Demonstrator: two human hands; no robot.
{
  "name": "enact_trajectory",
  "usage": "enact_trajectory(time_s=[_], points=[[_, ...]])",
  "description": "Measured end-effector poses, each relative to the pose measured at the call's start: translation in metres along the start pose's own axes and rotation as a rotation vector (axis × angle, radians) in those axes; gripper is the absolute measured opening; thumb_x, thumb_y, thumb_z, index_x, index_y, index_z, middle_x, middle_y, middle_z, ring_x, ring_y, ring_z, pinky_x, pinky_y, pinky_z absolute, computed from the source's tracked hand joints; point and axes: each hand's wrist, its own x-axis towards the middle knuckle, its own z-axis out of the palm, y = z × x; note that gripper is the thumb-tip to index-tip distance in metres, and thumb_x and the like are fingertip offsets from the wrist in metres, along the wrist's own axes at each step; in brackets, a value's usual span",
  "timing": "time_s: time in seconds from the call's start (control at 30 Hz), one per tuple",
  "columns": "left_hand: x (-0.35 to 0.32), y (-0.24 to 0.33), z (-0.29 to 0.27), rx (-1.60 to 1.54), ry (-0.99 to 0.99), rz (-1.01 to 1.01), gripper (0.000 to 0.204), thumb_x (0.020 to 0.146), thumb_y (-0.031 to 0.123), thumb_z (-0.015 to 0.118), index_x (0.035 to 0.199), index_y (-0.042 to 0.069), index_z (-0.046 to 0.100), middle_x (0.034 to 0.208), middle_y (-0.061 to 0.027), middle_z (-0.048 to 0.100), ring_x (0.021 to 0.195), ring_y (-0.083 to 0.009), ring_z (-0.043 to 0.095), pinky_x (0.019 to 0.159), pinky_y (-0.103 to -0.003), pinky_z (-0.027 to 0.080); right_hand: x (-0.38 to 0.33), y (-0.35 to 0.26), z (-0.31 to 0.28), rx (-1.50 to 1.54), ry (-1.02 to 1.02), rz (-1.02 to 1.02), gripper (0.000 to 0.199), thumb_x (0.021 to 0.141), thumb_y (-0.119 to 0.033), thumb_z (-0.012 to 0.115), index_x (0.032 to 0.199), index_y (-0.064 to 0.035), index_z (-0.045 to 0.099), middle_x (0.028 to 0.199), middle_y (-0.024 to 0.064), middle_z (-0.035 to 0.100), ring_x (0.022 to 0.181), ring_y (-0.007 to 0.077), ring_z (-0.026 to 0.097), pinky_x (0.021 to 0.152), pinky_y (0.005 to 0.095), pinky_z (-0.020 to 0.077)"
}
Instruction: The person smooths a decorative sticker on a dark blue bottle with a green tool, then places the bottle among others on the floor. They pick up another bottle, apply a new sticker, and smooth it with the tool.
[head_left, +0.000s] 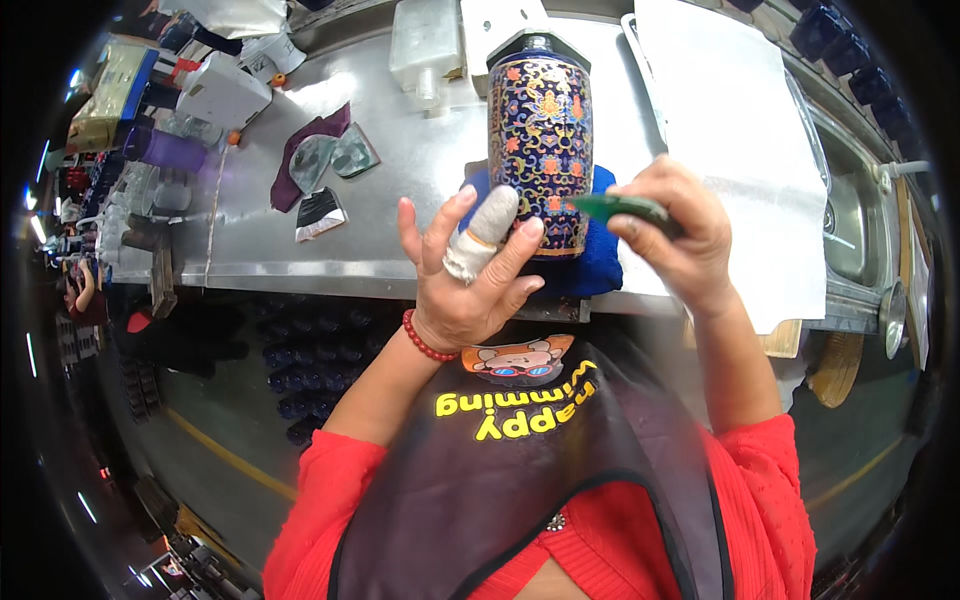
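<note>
A dark blue vase [541, 140] with a colourful floral scroll pattern lies on its side on a folded blue cloth [603, 262], its neck pointing away from me. My left hand [468, 262] is at the vase's near left side, fingers spread, holding nothing. One of its fingers wears a grey cloth cover [494, 215] bound with a band; I cannot tell whether the fingertips touch the vase. Pinched in my right hand [686, 225] is a flat green scraper [625, 209]. Its pointed tip is at the vase's near right side, and contact is unclear.
Left on the metal table [250, 190] lie a purple cloth [293, 178] and cut decal pieces [355, 151]. A clear plastic container [425, 50] stands at the back. White sheets [735, 130] cover the right side, beside a metal sink [850, 200]. Several dark blue vessels [835, 45] stand far right.
</note>
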Motion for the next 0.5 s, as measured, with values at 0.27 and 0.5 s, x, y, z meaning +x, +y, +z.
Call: enact_trajectory(time_s=[0.27,0.5], points=[[-0.001,0.018,0.001,0.053,-0.057,-0.022,0.036,0.085,0.033,0.074,0.12,0.025,0.076,0.134,-0.0061,0.06,0.138,-0.0309,0.04,0.121,-0.065,0.004,-0.038,0.007,0.011,0.201,0.111,0.27,0.016,0.092,-0.01,0.077,0.099,0.0016,0.069,0.086,0.0031,0.061,0.076,0.0097,0.055,0.066,0.0238,0.0428],[-0.004,0.026,0.001,0.135,-0.022,0.005,0.037,0.083,0.033,0.075,0.119,0.028,0.075,0.135,-0.0092,0.059,0.136,-0.0336,0.04,0.121,-0.063,0.006,-0.045,0.001,0.02,0.294,0.132,0.392,0.014,0.095,-0.011,0.072,0.1,0.0015,0.067,0.088,0.0023,0.061,0.08,0.009,0.055,0.072,0.023,0.044]])
